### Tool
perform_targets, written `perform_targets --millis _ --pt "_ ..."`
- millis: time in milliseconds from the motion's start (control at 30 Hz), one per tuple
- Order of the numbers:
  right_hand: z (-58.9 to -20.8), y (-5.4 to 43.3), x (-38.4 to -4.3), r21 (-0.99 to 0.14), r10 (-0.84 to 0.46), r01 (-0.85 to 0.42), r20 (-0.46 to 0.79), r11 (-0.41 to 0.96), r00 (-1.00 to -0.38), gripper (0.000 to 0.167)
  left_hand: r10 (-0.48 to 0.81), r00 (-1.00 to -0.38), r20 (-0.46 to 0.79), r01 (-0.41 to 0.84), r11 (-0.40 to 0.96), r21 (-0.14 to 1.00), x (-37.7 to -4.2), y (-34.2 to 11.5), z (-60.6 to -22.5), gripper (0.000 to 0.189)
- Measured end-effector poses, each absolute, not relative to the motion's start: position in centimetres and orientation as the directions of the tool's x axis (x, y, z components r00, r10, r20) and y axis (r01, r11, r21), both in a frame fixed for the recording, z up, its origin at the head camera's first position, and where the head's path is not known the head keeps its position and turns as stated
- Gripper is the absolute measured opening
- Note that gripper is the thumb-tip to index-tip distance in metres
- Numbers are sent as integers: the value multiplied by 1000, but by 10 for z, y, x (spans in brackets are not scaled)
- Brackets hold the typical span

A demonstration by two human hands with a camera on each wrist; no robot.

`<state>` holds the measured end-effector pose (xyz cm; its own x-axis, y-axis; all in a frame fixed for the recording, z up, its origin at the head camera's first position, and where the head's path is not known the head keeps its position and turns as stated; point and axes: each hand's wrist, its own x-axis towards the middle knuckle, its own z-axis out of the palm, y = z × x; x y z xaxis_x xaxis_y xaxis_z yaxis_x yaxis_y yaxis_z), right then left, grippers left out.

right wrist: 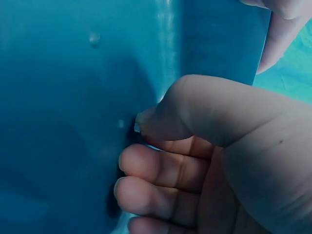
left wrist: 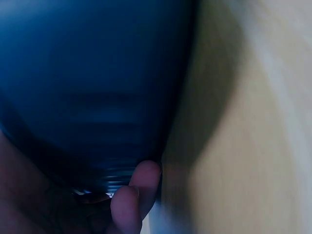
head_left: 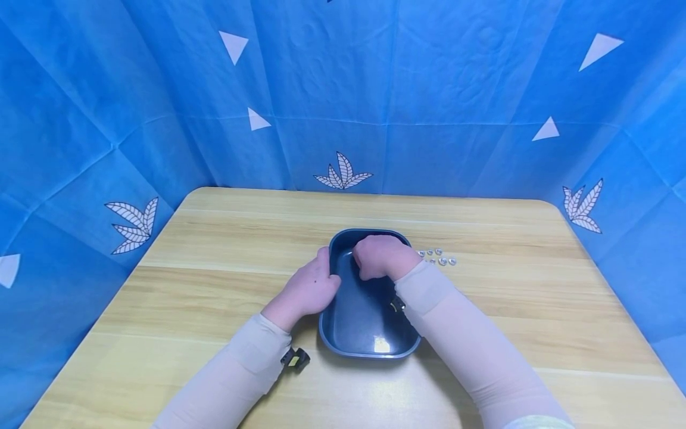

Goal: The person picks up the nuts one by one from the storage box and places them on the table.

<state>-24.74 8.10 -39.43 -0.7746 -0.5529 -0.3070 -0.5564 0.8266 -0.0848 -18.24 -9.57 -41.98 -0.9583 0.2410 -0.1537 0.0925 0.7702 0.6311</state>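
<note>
A dark blue rectangular plastic bin (head_left: pixel 370 356) with rounded corners lies lengthwise before me. My left hand (head_left: pixel 311 289) grips its left rim, thumb over the edge and fingers along the outer wall. In the left wrist view, two fingertips (left wrist: pixel 146 180) press against ridges on the bin's outside. My right hand (head_left: pixel 383 256) reaches inside near the far end, fingers curled. The right wrist view has the thumb (right wrist: pixel 161 122) bent against the index finger, close to the bin's floor; I cannot tell whether a small thing is pinched there.
Several small round silver pieces (head_left: pixel 442 261) with darker centres lie on the wooden table (head_left: pixel 214 238), just right of the bin's far end. Blue curtains (head_left: pixel 455 89) with white triangles and leaf prints hang behind the table and along its sides.
</note>
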Motion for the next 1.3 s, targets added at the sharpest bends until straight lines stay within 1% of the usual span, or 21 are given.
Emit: perform_targets --millis 200,467,633,967,1100,1300 --pt "-394 82 -248 -96 -554 -559 -349 823 -756 29 242 -958 -156 92 770 632 -182 -95 -420 59" --pt "-392 84 -248 -138 -553 -545 -374 827 -744 28 241 -957 -160 85 763 641 -182 -96 -419 58" --pt "-391 85 -248 -146 -568 -558 -371 817 -734 28 242 -957 -159 87 764 639 -182 -96 -418 59" --pt "-387 90 -245 -183 -541 -512 -377 839 -752 11 244 -955 -170 83 766 637 -181 -95 -417 59" --pt "-386 92 -246 -199 -548 -512 -355 836 -757 9 242 -955 -171 80 765 639 -180 -95 -418 59" --pt "-381 96 -247 -252 -550 -491 -315 834 -773 8 239 -957 -166 79 762 642 -180 -95 -417 59"
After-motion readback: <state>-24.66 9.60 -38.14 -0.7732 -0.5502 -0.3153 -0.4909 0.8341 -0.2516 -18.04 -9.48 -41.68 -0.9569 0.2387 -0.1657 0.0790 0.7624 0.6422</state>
